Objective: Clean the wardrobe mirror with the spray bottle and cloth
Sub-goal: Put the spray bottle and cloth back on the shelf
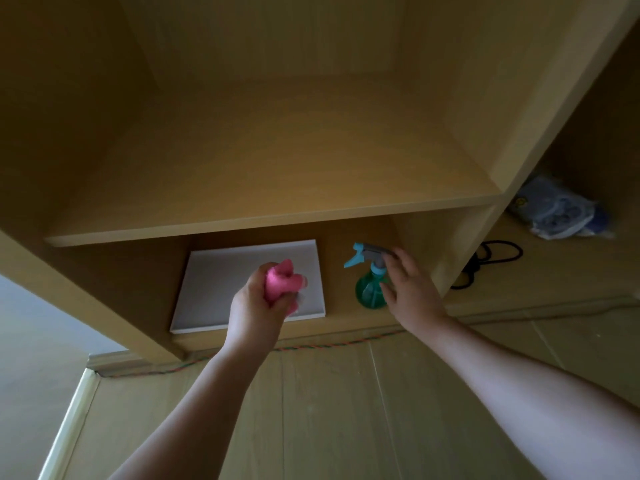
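A flat rectangular mirror [221,271] with a white frame lies face up on the wardrobe's bottom shelf. My left hand [256,306] hovers over its right half, shut on a bunched pink cloth [282,282]. To the right stands a green spray bottle [369,292] with a teal and grey trigger head, upright on the same shelf. My right hand [408,289] is at the bottle's right side, fingers spread and touching its neck and head, not closed around it.
An empty wooden shelf [270,216] overhangs the bottom compartment. A vertical divider [460,244] stands right of the bottle. Beyond it lie a black cord [491,258] and a plastic-wrapped bundle [561,213]. A twisted coloured cord [329,344] runs along the floor.
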{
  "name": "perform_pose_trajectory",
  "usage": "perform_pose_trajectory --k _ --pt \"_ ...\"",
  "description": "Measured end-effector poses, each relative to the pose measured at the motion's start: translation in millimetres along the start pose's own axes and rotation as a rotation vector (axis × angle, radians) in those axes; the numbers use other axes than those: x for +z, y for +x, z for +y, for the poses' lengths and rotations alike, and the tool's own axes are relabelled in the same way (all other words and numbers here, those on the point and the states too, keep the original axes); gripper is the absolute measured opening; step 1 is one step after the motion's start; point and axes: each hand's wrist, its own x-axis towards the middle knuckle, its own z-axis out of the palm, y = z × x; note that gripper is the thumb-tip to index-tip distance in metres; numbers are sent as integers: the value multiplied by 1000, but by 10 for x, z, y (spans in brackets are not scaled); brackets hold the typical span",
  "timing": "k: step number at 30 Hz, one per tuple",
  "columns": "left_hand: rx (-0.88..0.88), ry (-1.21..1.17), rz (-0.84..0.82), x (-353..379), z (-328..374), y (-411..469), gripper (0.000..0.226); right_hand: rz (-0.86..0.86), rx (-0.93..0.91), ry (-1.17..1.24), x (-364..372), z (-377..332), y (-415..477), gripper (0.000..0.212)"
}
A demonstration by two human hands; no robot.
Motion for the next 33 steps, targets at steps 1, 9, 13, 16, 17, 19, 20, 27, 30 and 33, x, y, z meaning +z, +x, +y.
perform_pose_trajectory --k 1,9,13,16,17,19,20,27,30,33 --pt "3 -3 1 2 5 1 45 40 -106 -39 16 5 -90 48" --pt "23 16 -7 -28 39 -51 42 -583 -148 -351 305 42 -163 53" --pt "21 13 -15 -68 44 -85 42 -624 -86 -344 339 28 -31 56" --pt "36 0 -13 -100 66 -116 43 -625 -59 -317 372 53 68 59" --pt "36 -13 -12 -117 73 -126 42 -621 -55 -311 371 58 98 60" --pt "36 -16 -13 -162 80 -145 41 -594 -60 -285 342 8 138 56" --pt "37 -1 -17 -184 86 -153 42 -562 -77 -239 309 -53 145 53" --pt "6 53 -76 -268 223 -177 62 -142 -490 514 -170 -921 126 55" --pt "-13 -5 -128 -269 269 -212 57 -91 -516 634 -255 -1185 94 52" --pt "-14 -43 -156 -322 291 -237 67 -62 -329 836 -303 -1255 106 41"
